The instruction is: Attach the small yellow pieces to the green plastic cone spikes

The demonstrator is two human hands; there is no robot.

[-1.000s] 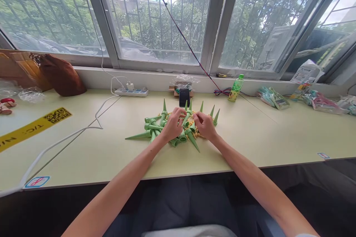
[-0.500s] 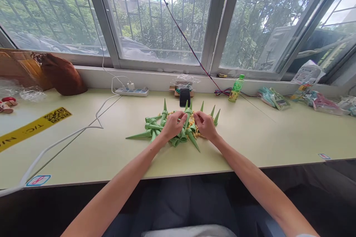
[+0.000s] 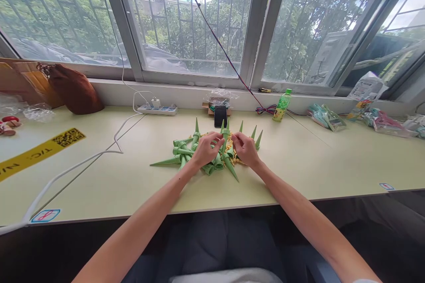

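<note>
A heap of green plastic cone spikes (image 3: 186, 152) lies on the pale tabletop (image 3: 133, 181), mixed with small yellow pieces (image 3: 234, 157). My left hand (image 3: 205, 150) rests on the heap with its fingers curled around one upright green spike (image 3: 225, 138). Just right of that spike is my right hand (image 3: 245, 148), its fingertips pinched close to it; what they hold is too small to make out. Both hands nearly touch over the middle of the heap.
A black phone (image 3: 220, 116) stands behind the heap. A green bottle (image 3: 281, 106), a white power strip (image 3: 157, 109) with cable, a brown bag (image 3: 73, 89), yellow tape (image 3: 40, 150) and packets (image 3: 327, 117) at the right lie along the window side.
My left hand's fingers shifted a little on the upright spike and the right fingertips moved closer to it. The heap and everything else stay where they were.
</note>
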